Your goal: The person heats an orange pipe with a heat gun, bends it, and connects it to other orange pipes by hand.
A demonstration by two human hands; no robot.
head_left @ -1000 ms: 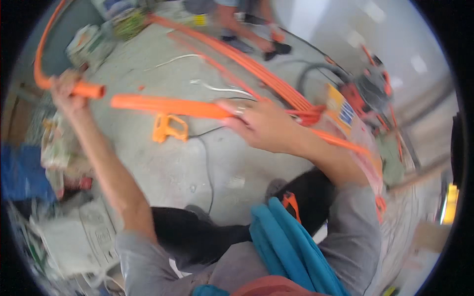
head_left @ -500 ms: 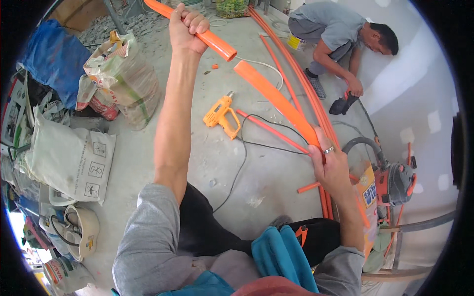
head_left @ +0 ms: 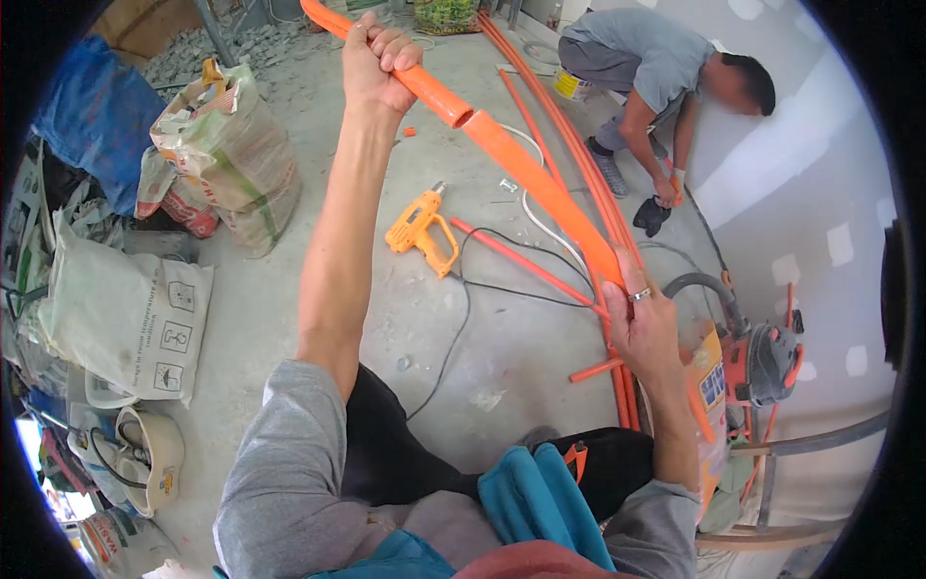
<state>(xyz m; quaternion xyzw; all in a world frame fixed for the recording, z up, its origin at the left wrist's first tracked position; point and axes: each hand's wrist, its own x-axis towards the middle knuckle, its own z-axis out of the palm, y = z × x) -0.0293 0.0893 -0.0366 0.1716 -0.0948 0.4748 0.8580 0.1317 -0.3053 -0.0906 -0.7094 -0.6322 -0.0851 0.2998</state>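
Left fingers (head_left: pixel 391 46) clench the upper pipe (head_left: pixel 434 95), slanting down-right from them, arm (head_left: pixel 345 207) outstretched. Right fingers (head_left: pixel 617 309) grip the lower pipe (head_left: pixel 545 188), slanting up-left.

Right side: smooth pale-grey wall (head_left: pixel 820 318) with whitish squarish patches (head_left: pixel 848 240), lit brightly higher up. Floor: scuffed grey concrete (head_left: pixel 521 357), loose grey rubble (head_left: pixel 207 63) at far left.

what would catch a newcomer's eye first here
Probably the orange pipe in the right hand, its tip by the end of a second orange pipe in the left hand, upper centre. Then the yellow heat gun on the floor below, and a crouching co-worker by the wall, upper right.
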